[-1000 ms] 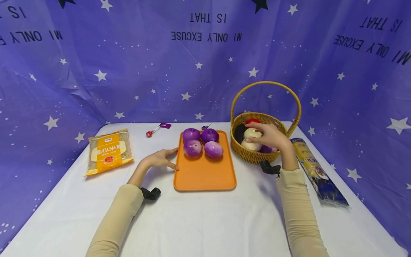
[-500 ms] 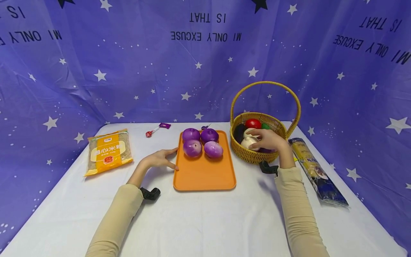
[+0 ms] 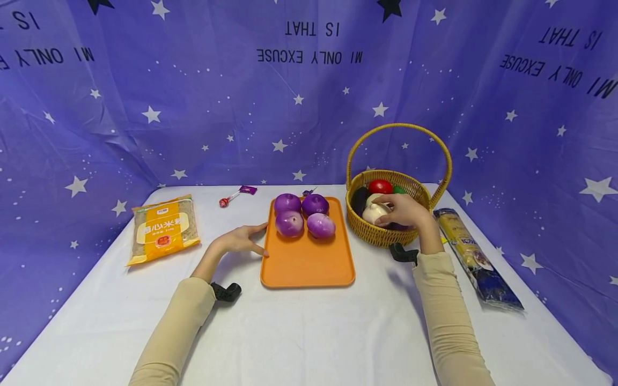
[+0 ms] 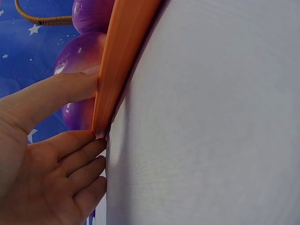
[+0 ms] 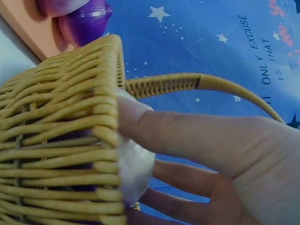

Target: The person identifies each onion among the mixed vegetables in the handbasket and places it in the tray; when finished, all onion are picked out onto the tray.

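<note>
My right hand [image 3: 404,210] reaches into the wicker basket [image 3: 374,234] and grips a whitish garlic bulb [image 3: 374,213] between thumb and fingers. In the right wrist view, the thumb lies over the near side of this bulb [image 5: 136,166], just inside the woven rim; part of the bulb is hidden. My left hand [image 3: 237,239] touches the left edge of the orange tray [image 3: 309,268], thumb and forefinger spread along it. The left wrist view shows the thumb on the tray's rim [image 4: 123,56]. Several purple onions [image 3: 289,223] sit on the tray's far half.
Also in the basket are a red tomato-like vegetable [image 3: 380,186], a dark one [image 3: 359,201] and a green one [image 3: 398,190]. A tall handle [image 3: 399,125] arches over it. A yellow-and-blue packet [image 3: 475,257] lies right, an orange food bag [image 3: 165,229] left, a lollipop [image 3: 232,197] behind.
My right hand has lowered from above the basket's contents and its fingers have closed on the front garlic bulb, uncovering the red and green vegetables. My left hand stays at the tray.
</note>
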`<state>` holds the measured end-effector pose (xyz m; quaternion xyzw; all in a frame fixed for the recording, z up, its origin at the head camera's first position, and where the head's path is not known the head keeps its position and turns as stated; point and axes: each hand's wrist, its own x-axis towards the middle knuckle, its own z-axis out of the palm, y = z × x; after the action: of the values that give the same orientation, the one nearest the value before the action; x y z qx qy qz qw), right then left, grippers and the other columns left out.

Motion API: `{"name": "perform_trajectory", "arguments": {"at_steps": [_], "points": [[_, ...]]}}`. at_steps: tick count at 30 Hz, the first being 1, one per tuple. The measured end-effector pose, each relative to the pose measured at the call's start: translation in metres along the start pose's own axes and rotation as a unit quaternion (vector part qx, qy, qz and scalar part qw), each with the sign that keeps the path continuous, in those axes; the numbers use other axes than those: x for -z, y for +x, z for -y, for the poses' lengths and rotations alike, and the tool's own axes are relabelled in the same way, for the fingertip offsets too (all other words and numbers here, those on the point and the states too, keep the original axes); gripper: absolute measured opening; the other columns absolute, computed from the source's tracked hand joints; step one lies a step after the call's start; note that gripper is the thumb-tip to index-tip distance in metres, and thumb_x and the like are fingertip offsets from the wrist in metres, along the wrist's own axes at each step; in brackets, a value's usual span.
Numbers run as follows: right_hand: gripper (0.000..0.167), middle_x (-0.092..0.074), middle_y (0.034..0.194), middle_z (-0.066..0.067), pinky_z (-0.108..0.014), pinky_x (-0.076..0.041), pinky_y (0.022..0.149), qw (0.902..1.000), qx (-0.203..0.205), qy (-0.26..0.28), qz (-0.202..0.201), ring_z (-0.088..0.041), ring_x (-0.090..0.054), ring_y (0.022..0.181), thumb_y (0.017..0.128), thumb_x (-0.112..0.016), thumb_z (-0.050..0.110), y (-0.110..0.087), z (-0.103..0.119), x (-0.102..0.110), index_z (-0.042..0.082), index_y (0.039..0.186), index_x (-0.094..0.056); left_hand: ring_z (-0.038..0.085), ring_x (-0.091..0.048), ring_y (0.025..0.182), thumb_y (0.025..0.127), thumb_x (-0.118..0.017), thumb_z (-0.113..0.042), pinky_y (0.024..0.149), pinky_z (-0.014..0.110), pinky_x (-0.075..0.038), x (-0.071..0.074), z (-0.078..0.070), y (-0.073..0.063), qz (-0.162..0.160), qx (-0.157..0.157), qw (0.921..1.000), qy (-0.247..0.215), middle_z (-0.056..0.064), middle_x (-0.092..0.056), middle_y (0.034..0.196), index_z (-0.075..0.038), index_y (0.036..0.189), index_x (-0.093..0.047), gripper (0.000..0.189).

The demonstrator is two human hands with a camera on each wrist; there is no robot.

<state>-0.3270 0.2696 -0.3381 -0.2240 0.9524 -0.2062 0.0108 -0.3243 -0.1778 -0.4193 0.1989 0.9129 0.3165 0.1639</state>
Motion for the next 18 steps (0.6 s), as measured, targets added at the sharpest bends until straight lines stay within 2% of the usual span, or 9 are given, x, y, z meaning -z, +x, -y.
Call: {"name": "perform_trajectory", "arguments": {"at_steps": [4,10,18], "points": [[0.06,-0.061,0.122,-0.023,-0.054,-0.045,0.094,0.9995,0.001,0.007,-0.03,-0.039,-0.056,0.11,0.082,-0.079,0.021,-0.001,0.004,0.004,0.0,0.133,-0.056,0.04,-0.021,0.141,0.075,-0.081,-0.04,0.114,0.056,-0.017,0.0,0.0,0.0,-0.002,0.003,1.0,-0.001,0.019,-0.028,0.154,-0.009,0.152,-0.028,0.098],[0.059,-0.063,0.118,-0.02,-0.051,-0.046,0.091,0.9973,0.023,0.01,-0.069,-0.036,-0.058,0.105,0.08,-0.08,0.022,0.0,0.021,0.006,0.002,0.131,-0.058,0.042,-0.022,0.14,0.075,-0.08,-0.039,0.113,0.057,-0.017,0.0,0.001,0.0,-0.003,0.0,1.0,0.001,0.021,-0.029,0.153,-0.009,0.152,-0.028,0.098],[0.055,-0.065,0.118,-0.016,-0.048,-0.049,0.088,0.9905,0.081,0.031,-0.107,-0.031,-0.059,0.101,0.078,-0.081,0.018,0.003,0.055,0.001,0.003,0.127,-0.061,0.041,-0.022,0.141,0.075,-0.08,-0.038,0.113,0.057,-0.017,0.0,0.001,0.0,-0.003,0.0,1.0,-0.002,0.02,-0.029,0.153,-0.008,0.152,-0.028,0.098]]}}
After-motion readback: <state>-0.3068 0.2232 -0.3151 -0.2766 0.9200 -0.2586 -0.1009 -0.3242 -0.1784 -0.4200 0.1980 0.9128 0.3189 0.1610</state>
